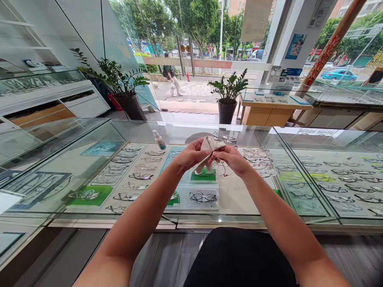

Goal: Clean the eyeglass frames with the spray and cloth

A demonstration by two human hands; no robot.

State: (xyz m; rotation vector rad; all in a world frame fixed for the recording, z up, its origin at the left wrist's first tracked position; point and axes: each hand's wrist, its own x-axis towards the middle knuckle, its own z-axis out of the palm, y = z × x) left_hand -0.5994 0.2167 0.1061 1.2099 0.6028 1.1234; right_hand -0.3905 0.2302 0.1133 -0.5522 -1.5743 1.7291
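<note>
Above the glass counter, my left hand [193,154] is closed on a beige cleaning cloth [208,144], thumb on top. The cloth is folded up and droops below the fingers. My right hand [229,158] pinches a thin-framed pair of eyeglasses [225,171] against the cloth's right side. One thin temple arm hangs below that hand; the cloth and fingers hide most of the frame. Behind my hands, more eyeglasses [226,138] lie on the counter top by a round grey tray [191,138].
A white spray bottle [159,139] stands on the glass counter [245,135], left of my hands. Rows of eyeglasses [203,197] lie inside the case beneath. Potted plants [226,109] stand beyond it near the glass door. Outside, a person [172,75] is on the pavement.
</note>
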